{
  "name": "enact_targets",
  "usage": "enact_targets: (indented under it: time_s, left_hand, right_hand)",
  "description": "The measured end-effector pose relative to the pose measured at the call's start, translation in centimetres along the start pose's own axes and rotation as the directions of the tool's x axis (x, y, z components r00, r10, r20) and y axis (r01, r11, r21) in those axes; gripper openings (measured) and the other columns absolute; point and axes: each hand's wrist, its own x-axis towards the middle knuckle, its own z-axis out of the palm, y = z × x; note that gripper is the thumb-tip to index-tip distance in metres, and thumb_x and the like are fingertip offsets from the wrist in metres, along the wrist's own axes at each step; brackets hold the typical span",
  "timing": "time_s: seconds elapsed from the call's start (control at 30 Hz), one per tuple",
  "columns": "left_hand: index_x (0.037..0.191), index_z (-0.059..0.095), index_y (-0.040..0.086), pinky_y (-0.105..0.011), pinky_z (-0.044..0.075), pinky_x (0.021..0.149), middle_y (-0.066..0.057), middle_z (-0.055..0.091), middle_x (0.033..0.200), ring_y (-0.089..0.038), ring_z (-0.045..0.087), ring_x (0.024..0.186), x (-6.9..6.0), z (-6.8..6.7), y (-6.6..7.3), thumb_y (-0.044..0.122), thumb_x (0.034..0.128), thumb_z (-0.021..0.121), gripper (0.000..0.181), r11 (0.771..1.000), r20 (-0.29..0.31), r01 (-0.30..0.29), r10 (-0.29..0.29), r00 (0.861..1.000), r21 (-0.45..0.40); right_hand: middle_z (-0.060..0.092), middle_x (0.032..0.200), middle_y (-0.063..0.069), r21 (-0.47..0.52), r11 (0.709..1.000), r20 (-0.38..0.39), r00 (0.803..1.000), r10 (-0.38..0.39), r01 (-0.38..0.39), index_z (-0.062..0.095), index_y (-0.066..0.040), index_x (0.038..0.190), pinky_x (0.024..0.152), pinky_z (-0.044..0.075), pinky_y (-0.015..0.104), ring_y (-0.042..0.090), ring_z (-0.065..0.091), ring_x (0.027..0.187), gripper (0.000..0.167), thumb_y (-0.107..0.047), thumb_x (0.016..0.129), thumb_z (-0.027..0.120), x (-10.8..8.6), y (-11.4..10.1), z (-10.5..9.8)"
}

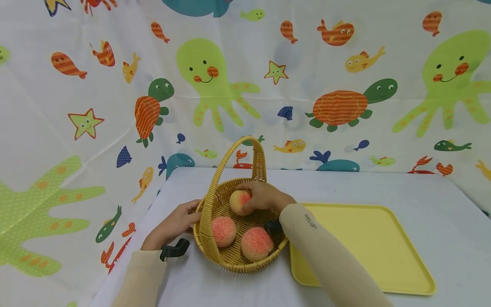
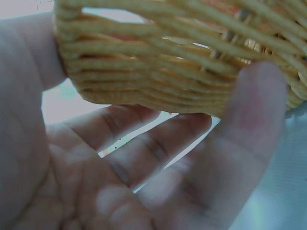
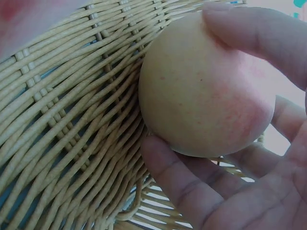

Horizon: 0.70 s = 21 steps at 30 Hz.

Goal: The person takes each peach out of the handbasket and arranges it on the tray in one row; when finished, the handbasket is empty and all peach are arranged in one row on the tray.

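Observation:
A wicker basket [image 1: 245, 267] with a tall handle holds three peaches. Inside it at the back, my right hand [image 1: 264, 197] grips a smooth yellow-pink peach [image 1: 238, 202], thumb on one side and fingers round the other in the right wrist view [image 3: 206, 91]. Two rougher pink peaches lie nearer the front, one at the left [image 1: 223, 231] and one at the right [image 1: 257, 244]. My left hand [image 1: 177, 222] holds the basket's left side; in the left wrist view its thumb and fingers lie against the woven wall [image 2: 144, 72].
A yellow tray [image 1: 364, 247] lies on the white table [image 1: 433, 200] to the right of the basket, partly under my right sleeve. Behind the table hangs a white cloth [image 1: 245, 102] printed with sea animals, which also runs along the left side.

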Motion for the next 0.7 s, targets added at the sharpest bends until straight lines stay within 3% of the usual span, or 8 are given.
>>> enact_targets:
  time_s: [0.13, 0.43, 0.7]
  left_hand:
    - [0.154, 0.046, 0.003, -0.044, 0.063, 0.077, -0.021, 0.066, 0.129, -0.026, 0.069, 0.091, 0.0, 0.0, 0.0, 0.025, 0.1037, 0.059, 0.056, 1.0, -0.002, 0.001, -0.001, 1.0, 0.002]
    - [0.154, 0.047, 0.003, -0.044, 0.063, 0.078, -0.021, 0.065, 0.13, -0.026, 0.069, 0.092, 0.1, 0.1, -0.1, 0.026, 0.1031, 0.059, 0.056, 1.0, -0.002, 0.008, -0.008, 1.0, 0.002]
    - [0.154, 0.047, 0.005, -0.045, 0.064, 0.077, -0.021, 0.064, 0.133, -0.026, 0.069, 0.092, 0.2, 0.1, -0.1, 0.024, 0.1025, 0.06, 0.056, 1.0, -0.012, 0.015, -0.015, 1.0, -0.001]
  right_hand:
    - [0.059, 0.14, 0.005, -0.022, 1.0, -0.008, 1.0, 0.014, -0.014, 0.061, -0.029, 0.146, 0.089, 0.055, 0.039, 0.02, 0.063, 0.104, 0.075, -0.026, 0.078, 0.09, 0.0, -0.1, 0.0]
    - [0.063, 0.133, 0.006, -0.034, 0.999, -0.02, 1.0, 0.008, -0.009, 0.062, -0.022, 0.145, 0.087, 0.055, 0.036, 0.019, 0.062, 0.104, 0.071, -0.027, 0.079, 0.088, -0.1, 0.1, 0.0]
    - [0.067, 0.126, 0.002, -0.011, 1.0, -0.05, 0.998, -0.024, 0.024, 0.065, -0.024, 0.142, 0.086, 0.055, 0.034, 0.018, 0.062, 0.104, 0.069, -0.029, 0.077, 0.089, -1.7, -0.6, -1.0]
